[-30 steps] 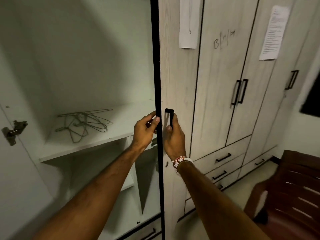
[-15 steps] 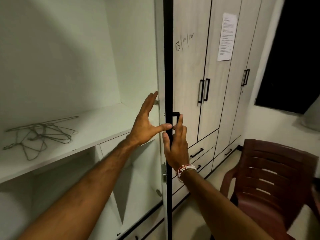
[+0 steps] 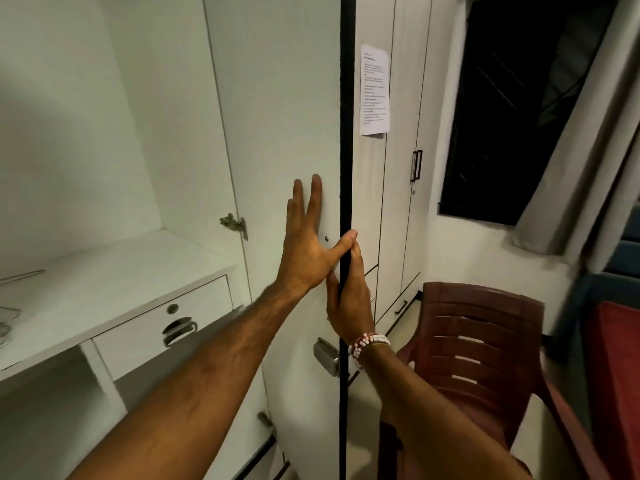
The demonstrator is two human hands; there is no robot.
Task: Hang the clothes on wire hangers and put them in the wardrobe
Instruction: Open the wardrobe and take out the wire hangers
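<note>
The wardrobe door [image 3: 277,116] stands open, and I see its pale inner face and black edge. My left hand [image 3: 308,244] presses flat on that inner face with straight fingers, the thumb reaching to the edge. My right hand [image 3: 349,299], with a bead bracelet at the wrist, grips the door's edge from the outer side, its thumb on the inner face. Only bits of the wire hangers [image 3: 8,323] show, at the far left on the white shelf [image 3: 121,278]. No clothes are in view.
A drawer [image 3: 162,327] with a metal handle sits under the shelf. A brown plastic chair [image 3: 481,341] stands close on the right of the door. Behind it are more wardrobe doors with a paper notice [image 3: 374,88], a dark window [image 3: 512,98] and a curtain [image 3: 595,140].
The door has swung further open to the right and my view turned with it. My left hand went from the edge to flat on the inner face. The hangers slid to the left edge of view.
</note>
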